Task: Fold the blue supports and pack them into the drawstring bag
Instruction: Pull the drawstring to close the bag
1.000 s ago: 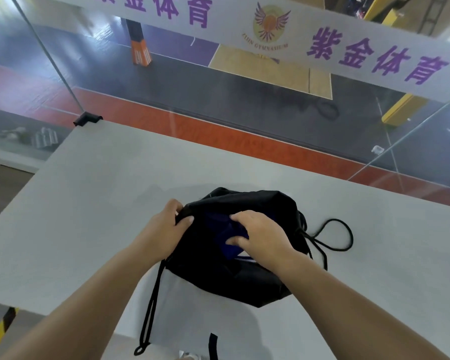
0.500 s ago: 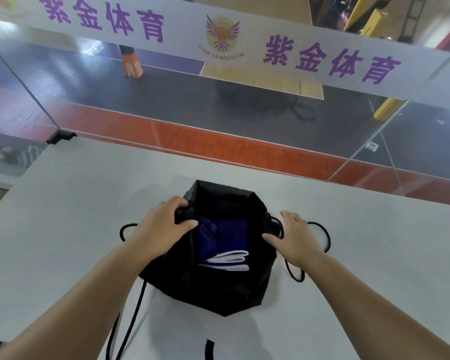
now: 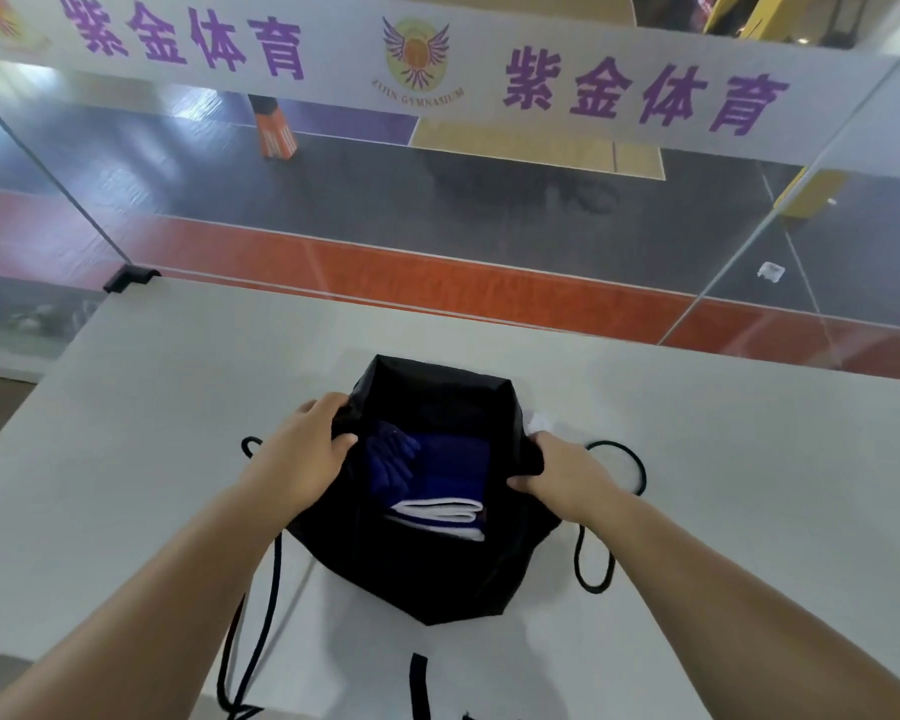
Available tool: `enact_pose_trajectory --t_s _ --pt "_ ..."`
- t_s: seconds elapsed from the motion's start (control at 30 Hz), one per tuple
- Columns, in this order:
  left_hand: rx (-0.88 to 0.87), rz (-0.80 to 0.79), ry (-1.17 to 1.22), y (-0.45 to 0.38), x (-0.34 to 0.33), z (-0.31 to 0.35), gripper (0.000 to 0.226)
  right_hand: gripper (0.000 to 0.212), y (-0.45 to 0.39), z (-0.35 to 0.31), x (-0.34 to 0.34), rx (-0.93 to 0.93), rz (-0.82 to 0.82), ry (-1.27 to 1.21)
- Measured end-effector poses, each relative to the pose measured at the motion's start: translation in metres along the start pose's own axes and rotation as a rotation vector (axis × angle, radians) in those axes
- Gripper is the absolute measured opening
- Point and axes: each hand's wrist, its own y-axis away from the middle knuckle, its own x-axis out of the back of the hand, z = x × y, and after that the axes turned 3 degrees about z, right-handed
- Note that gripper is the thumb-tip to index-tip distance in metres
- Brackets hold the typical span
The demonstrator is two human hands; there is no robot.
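A black drawstring bag [image 3: 427, 579] lies on the white table [image 3: 152, 433] with its mouth spread wide. Inside it I see the folded blue supports [image 3: 437, 470], dark blue with white edges stacked at the near side. My left hand [image 3: 302, 459] grips the left rim of the bag's mouth. My right hand [image 3: 562, 475] grips the right rim. Black cords [image 3: 619, 491] loop out on the table to the right of the bag, and more cord [image 3: 261, 615] trails down on the left under my forearm.
A glass barrier [image 3: 437, 226] stands along the table's far edge, with a black clamp [image 3: 128, 278] at the far left corner and a white banner [image 3: 437, 59] with purple characters above. A sports floor shows beyond. A black strap end [image 3: 419, 685] lies near the table's front edge.
My right hand left the inside of the bag, moved to the right rim and closed on it. The bag's mouth is now pulled wider and the supports show.
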Motion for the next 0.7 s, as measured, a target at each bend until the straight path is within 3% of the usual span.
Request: enact_pose_trajectory --t_s 0.13,0.23,0.33,0.4,0.53,0.6,0.7 --pt "0.045 0.073 -0.043 0.006 0.011 -0.014 0.043 0.012 0.004 -0.006 0.02 0.062 0.249 0.175" --pt "0.081 0.131 -0.034 0.008 0.025 -0.026 0.04 0.008 0.007 -0.01 0.037 0.035 0.467 0.307" --pt "0.125 0.218 0.016 0.007 0.039 -0.032 0.038 0.018 0.012 -0.02 0.055 0.145 0.621 0.284" --pt "0.125 0.25 0.022 0.006 0.048 -0.031 0.032 0.018 0.015 -0.03 0.066 0.169 0.587 0.184" --pt "0.104 0.223 0.02 0.008 0.058 -0.024 0.009 0.012 0.026 -0.053 0.084 0.113 0.293 0.054" --pt "0.106 0.173 0.029 0.009 0.059 -0.023 0.008 0.019 0.031 -0.062 0.087 0.103 0.193 0.075" --pt "0.082 0.132 0.032 0.01 0.06 -0.024 0.013 0.02 0.033 -0.068 0.086 0.064 0.217 0.252"
